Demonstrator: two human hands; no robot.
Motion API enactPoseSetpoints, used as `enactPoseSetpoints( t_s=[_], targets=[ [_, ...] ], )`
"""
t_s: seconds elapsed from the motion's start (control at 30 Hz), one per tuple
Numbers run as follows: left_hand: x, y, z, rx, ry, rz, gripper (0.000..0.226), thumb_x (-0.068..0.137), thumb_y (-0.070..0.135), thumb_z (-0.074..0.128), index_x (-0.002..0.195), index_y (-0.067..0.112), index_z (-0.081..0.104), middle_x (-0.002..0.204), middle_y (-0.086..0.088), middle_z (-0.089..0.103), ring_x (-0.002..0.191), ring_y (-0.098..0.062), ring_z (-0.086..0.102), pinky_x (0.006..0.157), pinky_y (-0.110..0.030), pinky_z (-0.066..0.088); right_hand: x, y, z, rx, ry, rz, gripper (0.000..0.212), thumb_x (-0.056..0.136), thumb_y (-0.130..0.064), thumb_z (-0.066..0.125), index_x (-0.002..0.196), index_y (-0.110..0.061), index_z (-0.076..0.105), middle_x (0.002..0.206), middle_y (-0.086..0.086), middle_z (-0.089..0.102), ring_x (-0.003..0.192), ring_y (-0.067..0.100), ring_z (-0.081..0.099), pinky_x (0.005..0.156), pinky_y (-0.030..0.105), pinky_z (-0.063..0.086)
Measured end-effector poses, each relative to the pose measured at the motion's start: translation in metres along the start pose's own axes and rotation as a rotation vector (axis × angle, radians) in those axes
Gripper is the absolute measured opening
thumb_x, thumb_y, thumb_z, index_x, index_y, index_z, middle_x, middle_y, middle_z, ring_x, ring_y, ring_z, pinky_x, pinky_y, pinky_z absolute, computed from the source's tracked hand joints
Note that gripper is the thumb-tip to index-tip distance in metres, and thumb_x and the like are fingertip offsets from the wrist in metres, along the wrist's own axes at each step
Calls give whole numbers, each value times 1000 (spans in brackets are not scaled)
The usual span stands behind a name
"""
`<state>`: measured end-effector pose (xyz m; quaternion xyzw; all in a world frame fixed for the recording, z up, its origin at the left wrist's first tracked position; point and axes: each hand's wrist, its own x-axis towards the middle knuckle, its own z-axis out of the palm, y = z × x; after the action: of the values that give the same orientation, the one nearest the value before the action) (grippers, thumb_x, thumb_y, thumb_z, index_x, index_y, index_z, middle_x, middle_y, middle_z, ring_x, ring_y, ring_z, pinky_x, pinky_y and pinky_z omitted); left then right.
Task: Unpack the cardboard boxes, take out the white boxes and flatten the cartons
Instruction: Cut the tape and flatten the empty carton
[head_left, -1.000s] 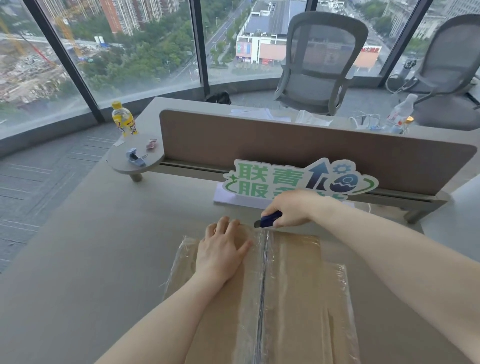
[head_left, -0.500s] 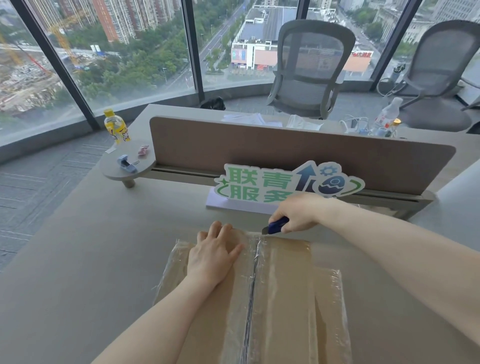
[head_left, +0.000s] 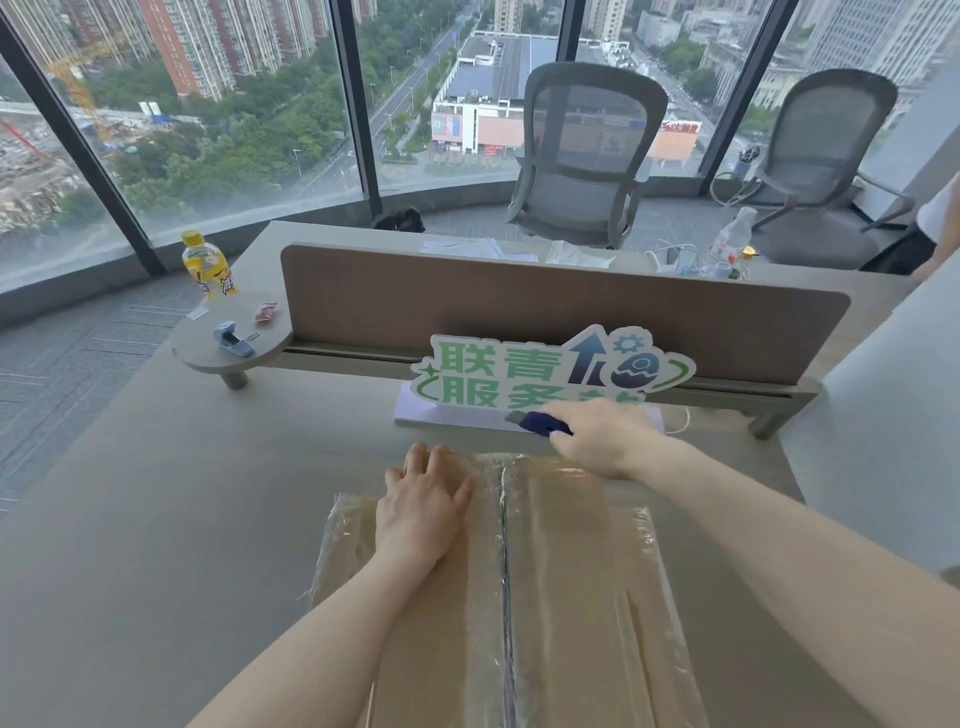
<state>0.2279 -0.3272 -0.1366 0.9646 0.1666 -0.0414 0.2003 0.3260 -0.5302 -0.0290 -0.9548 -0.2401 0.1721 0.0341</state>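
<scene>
Item: cardboard box (head_left: 519, 582), sealed with clear tape, lying at 6 o'clock on the grey surface (head_left: 156, 519), its centre seam (head_left: 504, 551) running from 12 to 6 o'clock; no white boxes visible, so unpacking is judged at its opening stage. Risks: the utility knife (head_left: 540, 423) is lifted off the carton at its 12 o'clock edge, blade end pointing toward 9 o'clock; a careless return stroke could catch the left hand (head_left: 423, 512), which lies just beside the seam at its 9 o'clock side. A deep cut along the seam could score whatever lies under the flaps; glossy tape could let the blade skid; whether the tape is fully parted cannot be told. The green sign (head_left: 550, 371) stands near the box at 12 o'clock and could be knocked. Hands: left hand flat, fingers spread and straight, palm pressing the left flap, forearm entering from 7 o'clock. Right hand (head_left: 605, 441) curled round the knife's blue handle, wrist over the box's far right corner, forearm reaching from 4 o'clock across the right flap. Also present: yellow bottle (head_left: 208, 265) at 10 o'clock, two office chairs (head_left: 587, 156) beyond the divider (head_left: 519, 306).
</scene>
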Motion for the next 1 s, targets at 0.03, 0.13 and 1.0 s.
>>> enactPoseSetpoints(
  t_s=[0.03,0.13,1.0],
  targets=[
    [0,2,0,-22,1,-5,59,95,62,36,144,32,30,154,5,25,122,-30,39,84,-41,45,-7,-12,9,64,-18,20,31,93,-28,40,122,-29,50,118,5,64,101,29,59,84,43,51],
    [1,0,-3,-89,-19,-5,62,97,56,38,151,30,23,164,5,7,134,-32,33,96,-44,45,-28,-41,37,260,-33,92,28,86,-9,40,112,-21,42,95,11,61,81,32,56,66,40,52],
    [-57,-41,3,35,-58,283,63,98,47,33,157,35,12,165,8,-5,151,-23,-12,123,-38,7,-86,-127,69,441,-18,446,19,87,-4,43,100,-14,53,101,8,58,81,31,54,65,34,46]
  ],
)
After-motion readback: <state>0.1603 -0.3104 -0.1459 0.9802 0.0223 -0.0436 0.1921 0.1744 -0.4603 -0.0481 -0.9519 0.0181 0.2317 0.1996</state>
